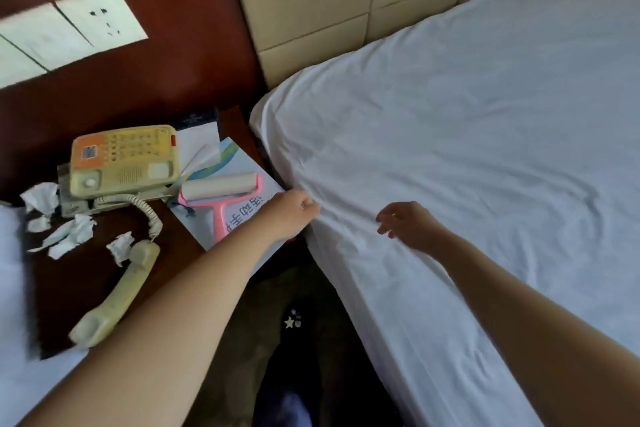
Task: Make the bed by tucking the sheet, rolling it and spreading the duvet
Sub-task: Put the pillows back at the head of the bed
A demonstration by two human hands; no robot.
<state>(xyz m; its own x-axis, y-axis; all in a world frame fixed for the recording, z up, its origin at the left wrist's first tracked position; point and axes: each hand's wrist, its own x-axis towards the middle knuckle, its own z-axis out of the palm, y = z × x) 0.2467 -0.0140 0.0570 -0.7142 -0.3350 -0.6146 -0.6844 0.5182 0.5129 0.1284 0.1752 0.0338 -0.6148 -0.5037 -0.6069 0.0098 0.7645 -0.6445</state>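
Your left hand [294, 210] gripped the sheet [467, 135] beside the lint roller [221, 194], your right hand [410, 224] had its fingers released; a taut, even pull was wanted.

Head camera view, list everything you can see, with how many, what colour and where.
sheet: one, white, covering the bed
headboard: one, beige, padded, behind the bed
nightstand: one, dark red-brown, beside the bed
wall plates: three, white, above the nightstand
telephone: one, cream and orange, on the nightstand
handset: one, cream, off its cradle, on the nightstand
lint roller: one, pink handle, on the booklet
booklet: one, white, on the nightstand
tissues: several, white, crumpled, nightstand
left hand: pinches the sheet edge
right hand: fingers relaxed, over the sheet
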